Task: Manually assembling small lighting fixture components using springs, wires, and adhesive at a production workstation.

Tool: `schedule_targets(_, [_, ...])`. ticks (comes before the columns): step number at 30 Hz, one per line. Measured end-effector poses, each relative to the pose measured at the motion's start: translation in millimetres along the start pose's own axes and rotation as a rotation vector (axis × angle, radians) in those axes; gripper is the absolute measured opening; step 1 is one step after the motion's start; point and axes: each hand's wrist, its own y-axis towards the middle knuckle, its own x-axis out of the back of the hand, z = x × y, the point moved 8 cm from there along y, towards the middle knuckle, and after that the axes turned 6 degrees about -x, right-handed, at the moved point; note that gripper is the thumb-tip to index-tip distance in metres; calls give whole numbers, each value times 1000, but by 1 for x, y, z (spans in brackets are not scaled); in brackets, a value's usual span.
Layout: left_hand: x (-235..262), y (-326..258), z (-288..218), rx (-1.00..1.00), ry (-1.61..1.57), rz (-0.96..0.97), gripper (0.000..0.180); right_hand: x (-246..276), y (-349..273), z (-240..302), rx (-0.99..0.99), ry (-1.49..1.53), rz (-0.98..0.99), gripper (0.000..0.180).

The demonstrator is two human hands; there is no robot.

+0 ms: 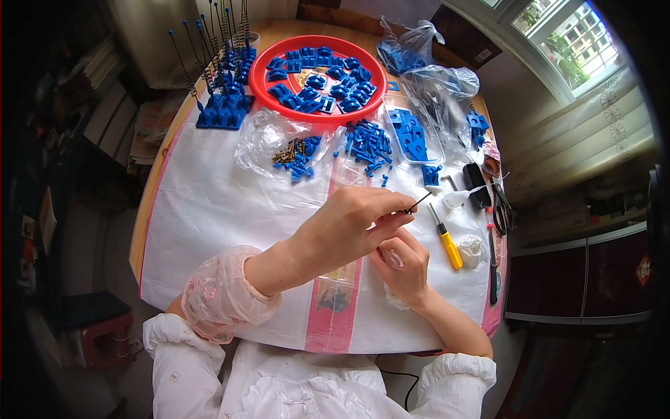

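My left hand [352,225] is raised over the middle of the white sheet [209,209], its fingertips pinched on a thin dark metal rod [419,202] that points up to the right. Just below it, my right hand [403,265] is curled with its fingers closed around a small clear bag or piece [393,259]; what lies inside is hidden. A yellow-handled screwdriver [447,241] lies on the sheet right beside both hands.
A red round tray [263,70] of blue plastic parts stands at the back. Left of it are blue bases with upright spring rods [220,63]. Loose blue pins [368,145], brass screws [285,153], a clear box [412,129], plastic bags and scissors [501,206] lie around.
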Motion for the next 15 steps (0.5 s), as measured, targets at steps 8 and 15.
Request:
schedule_targets(8, [0,1,-2,-14,4,-9,18,-3,1,-1,12,1,4,17])
schedule_targets(15, [0,0,0,-4,4,-2,18,-1,-1,-1,4,-17,2,17])
